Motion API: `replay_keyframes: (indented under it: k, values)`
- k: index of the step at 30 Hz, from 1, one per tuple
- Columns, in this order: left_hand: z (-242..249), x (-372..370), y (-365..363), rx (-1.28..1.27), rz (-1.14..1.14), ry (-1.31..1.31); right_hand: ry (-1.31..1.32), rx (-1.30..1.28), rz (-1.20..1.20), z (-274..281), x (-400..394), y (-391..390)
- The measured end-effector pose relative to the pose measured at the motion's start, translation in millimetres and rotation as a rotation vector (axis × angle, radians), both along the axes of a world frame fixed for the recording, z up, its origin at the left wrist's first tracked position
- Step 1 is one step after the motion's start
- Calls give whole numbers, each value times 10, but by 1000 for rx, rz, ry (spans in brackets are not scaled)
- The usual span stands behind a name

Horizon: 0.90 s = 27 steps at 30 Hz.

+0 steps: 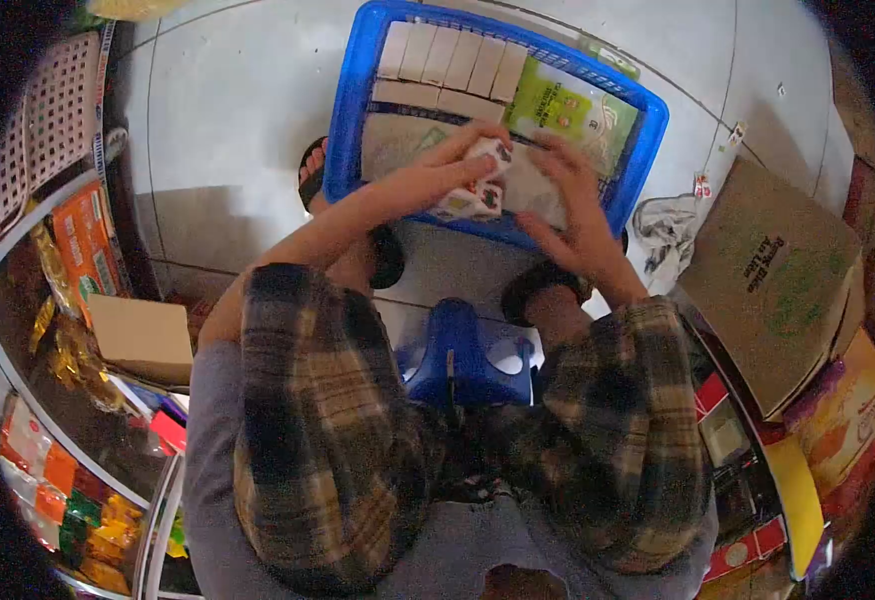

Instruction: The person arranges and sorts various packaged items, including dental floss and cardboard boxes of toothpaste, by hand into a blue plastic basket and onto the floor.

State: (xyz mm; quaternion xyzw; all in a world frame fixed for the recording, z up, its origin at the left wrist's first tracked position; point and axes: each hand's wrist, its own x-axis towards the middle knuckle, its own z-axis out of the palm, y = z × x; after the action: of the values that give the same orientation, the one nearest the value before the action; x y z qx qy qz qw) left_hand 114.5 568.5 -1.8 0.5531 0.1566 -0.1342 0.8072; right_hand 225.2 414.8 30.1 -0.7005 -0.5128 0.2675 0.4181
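A blue plastic basket [656,150] lies on the floor in front of me. My left hand [463,160] reaches over its near side, its fingers wrapped round a white packet with red and dark prints [485,195]. To the right of the packet, my right hand [570,205] hovers over the basket with its fingers apart and nothing in them. Several pale boxes [448,62] stand in a row at the basket's far left. Green packs [568,105] fill the far right part. Clear plastic [388,145] lies in the near left part.
A blue stool [455,350] is between my legs. An opened cardboard box [778,280] stands at the right, beside a crumpled whitish cloth [666,235]. Shelves with colourful packets [93,250] and a pink perforated basket [53,125] line the left.
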Motion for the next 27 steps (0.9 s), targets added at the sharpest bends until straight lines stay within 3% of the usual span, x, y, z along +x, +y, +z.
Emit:
replay_keyframes:
  k: [1,4,6,14,17,19,20,21,22,24,25,27]
  values:
    - [-43,23,-29,1,5,-6,-27,-45,130,23,-10,61]
    - [-134,9,-85,-165,-11,28,109,-31,88,-54,-105,96]
    - [-156,-42,-60,-368,-72,204,108,-69,105,-86,-107,104]
    - [-268,-173,-134,-402,-61,250,251,-170,105,-147,-187,84]
    - [-248,-84,-107,-301,39,274,388,-147,-43,-335,-234,64]
    - [-165,6,-145,-256,104,281,1015,-116,-701,-433,-298,113]
    - [-84,25,-250,-2,207,143,1016,-118,-704,-438,-286,131]
    - [-33,62,-324,250,304,4,1440,-111,-742,-416,-260,167]
    - [-32,144,-342,249,296,7,1866,-92,-760,-401,-232,196]
    - [-47,291,-331,1107,-105,-418,1892,-39,-721,-392,-176,199]
    - [-24,303,-327,1103,-119,-421,1912,8,-676,-387,-146,198]
    - [23,308,-328,1389,-92,-677,1944,106,-580,-380,-89,189]
